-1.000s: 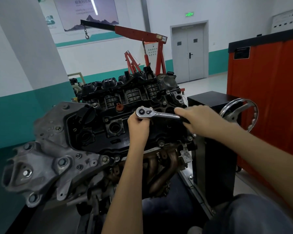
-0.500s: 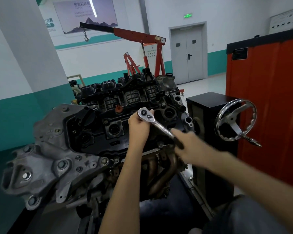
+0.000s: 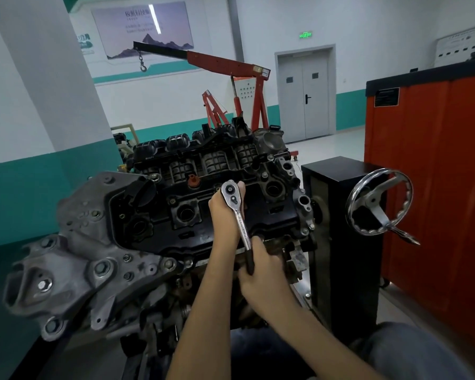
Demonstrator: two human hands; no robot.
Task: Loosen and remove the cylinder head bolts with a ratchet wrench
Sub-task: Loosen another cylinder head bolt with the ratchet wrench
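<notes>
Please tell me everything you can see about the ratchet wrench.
The ratchet wrench is shiny chromed metal with a round head, a slim shaft and a black grip. Its head sits over the black engine cover, handle slanting down toward the person. The left hand wraps under the head; the right hand holds the grip. Any socket below is hidden.
</notes>
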